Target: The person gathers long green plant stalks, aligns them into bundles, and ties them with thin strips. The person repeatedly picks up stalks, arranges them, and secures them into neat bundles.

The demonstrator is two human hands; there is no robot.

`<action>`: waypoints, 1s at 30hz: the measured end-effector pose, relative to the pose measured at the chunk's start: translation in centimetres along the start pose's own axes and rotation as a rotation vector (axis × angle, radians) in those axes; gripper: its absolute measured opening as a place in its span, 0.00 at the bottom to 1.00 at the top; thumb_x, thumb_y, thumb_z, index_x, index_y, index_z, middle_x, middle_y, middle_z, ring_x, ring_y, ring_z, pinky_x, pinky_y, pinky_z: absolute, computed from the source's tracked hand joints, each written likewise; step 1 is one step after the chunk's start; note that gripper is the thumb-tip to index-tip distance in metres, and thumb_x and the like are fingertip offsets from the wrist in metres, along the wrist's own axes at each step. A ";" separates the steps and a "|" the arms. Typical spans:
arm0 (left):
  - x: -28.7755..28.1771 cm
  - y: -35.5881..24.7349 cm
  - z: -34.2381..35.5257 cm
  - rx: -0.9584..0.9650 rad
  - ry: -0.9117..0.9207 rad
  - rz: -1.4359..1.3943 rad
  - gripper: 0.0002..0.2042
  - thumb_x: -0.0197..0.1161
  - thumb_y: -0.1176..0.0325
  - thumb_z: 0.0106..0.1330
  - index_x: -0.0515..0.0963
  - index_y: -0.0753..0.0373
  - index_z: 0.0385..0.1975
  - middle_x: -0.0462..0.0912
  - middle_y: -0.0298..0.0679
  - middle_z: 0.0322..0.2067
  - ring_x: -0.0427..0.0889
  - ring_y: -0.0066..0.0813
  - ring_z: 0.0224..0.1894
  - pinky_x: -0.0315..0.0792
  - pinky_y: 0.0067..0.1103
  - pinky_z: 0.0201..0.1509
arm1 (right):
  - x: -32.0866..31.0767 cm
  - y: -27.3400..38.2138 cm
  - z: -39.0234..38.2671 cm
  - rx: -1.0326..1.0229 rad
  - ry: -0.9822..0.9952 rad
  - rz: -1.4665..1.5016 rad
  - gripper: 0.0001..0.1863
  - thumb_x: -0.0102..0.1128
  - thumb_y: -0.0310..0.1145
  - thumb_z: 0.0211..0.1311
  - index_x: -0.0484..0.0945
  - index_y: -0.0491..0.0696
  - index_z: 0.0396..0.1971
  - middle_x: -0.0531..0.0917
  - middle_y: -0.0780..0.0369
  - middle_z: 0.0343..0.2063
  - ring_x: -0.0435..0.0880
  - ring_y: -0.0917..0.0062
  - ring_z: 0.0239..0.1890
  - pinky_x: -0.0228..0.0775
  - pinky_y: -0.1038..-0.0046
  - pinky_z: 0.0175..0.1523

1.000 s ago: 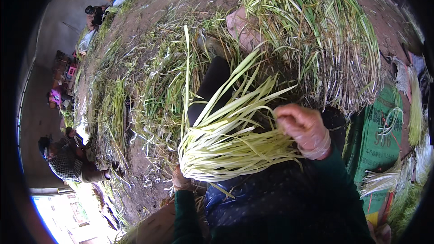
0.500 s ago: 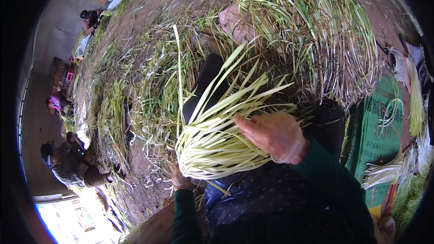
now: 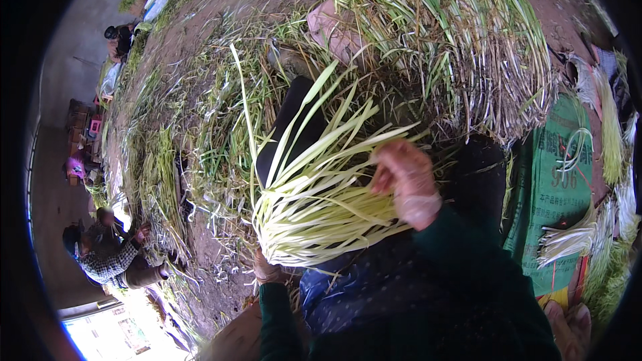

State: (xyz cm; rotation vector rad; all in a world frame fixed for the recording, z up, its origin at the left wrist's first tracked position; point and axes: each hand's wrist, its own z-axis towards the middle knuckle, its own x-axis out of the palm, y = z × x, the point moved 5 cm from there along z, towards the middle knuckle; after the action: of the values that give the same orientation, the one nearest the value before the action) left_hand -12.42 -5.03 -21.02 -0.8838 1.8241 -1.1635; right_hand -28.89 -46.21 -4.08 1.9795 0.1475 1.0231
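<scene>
A fanned bunch of pale yellow-green chive-like leaves [image 3: 321,207] lies across my lap, its tips spreading up and to the right. My left hand [image 3: 267,268] is closed round its gathered end at the lower left. Leaves hide part of those fingers. Over the right side of the bunch is my right hand [image 3: 409,184], in a thin clear glove. Its fingers are bent and drawn together at the leaves; what they hold, if anything, is hidden. A dark blue dotted apron [image 3: 374,294] covers my lap under the bunch.
A big heap of green stalks [image 3: 461,47] lies ahead, beside a pinkish sack [image 3: 331,30]. At right, pale stalks [image 3: 568,237] lie on a green printed sack [image 3: 558,194]. Loose leaf litter [image 3: 207,127] covers the ground. Another person [image 3: 110,254] sits far left.
My right hand has risen slightly, and its outstretched fingers have bent inward. My left hand keeps its hold on the bunch. The whole view has shifted a little.
</scene>
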 end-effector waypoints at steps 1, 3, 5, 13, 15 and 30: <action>0.1 0.2 -0.1 -0.047 -0.010 -0.115 0.19 0.60 0.66 0.56 0.71 0.67 0.47 0.80 0.43 0.42 0.80 0.31 0.41 0.73 0.24 0.42 | -1.4 0.6 0.7 0.040 -0.047 -0.024 0.06 0.58 0.34 0.57 0.77 0.48 0.28 0.79 0.67 0.19 0.79 0.81 0.15 0.66 0.84 0.16; -3.3 3.5 -0.4 -0.026 -0.029 -0.062 0.19 0.58 0.68 0.58 0.70 0.66 0.48 0.79 0.43 0.44 0.78 0.31 0.42 0.72 0.24 0.44 | -2.3 1.8 0.6 0.044 -0.038 -0.055 0.06 0.56 0.33 0.58 0.77 0.45 0.28 0.78 0.66 0.16 0.78 0.80 0.14 0.66 0.84 0.15; -2.7 4.4 -0.4 0.023 0.042 -0.078 0.18 0.51 0.70 0.62 0.67 0.66 0.52 0.75 0.43 0.48 0.76 0.33 0.47 0.71 0.26 0.50 | -4.1 2.8 -0.1 0.016 -0.072 -0.119 0.06 0.53 0.29 0.60 0.76 0.42 0.29 0.77 0.65 0.15 0.78 0.81 0.13 0.67 0.83 0.16; -3.6 1.3 0.1 -0.097 -0.001 -0.241 0.23 0.55 0.57 0.62 0.69 0.67 0.51 0.77 0.43 0.45 0.78 0.32 0.44 0.73 0.27 0.46 | -5.6 3.0 -2.5 0.011 0.085 -0.295 0.05 0.54 0.27 0.59 0.77 0.43 0.33 0.78 0.65 0.18 0.78 0.84 0.18 0.71 0.84 0.21; -4.8 2.6 0.0 -0.190 -0.055 -0.344 0.26 0.49 0.51 0.64 0.66 0.67 0.53 0.75 0.45 0.47 0.76 0.35 0.46 0.71 0.31 0.49 | -4.8 3.4 -3.1 -0.043 0.218 -0.380 0.05 0.55 0.27 0.60 0.76 0.44 0.34 0.78 0.66 0.20 0.77 0.85 0.19 0.71 0.83 0.23; -5.0 5.2 -0.8 -0.141 -0.105 -0.123 0.23 0.47 0.56 0.65 0.66 0.67 0.54 0.75 0.44 0.47 0.76 0.34 0.47 0.71 0.29 0.50 | -0.3 0.1 -2.8 -0.292 0.354 -0.806 0.05 0.60 0.27 0.54 0.76 0.48 0.31 0.76 0.64 0.15 0.77 0.80 0.16 0.71 0.77 0.21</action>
State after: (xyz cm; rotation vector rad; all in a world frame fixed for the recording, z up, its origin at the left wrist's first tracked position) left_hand -11.59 1.33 -24.41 -1.1310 1.8036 -1.0522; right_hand -31.11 -44.61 -3.44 1.2635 0.8611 0.7756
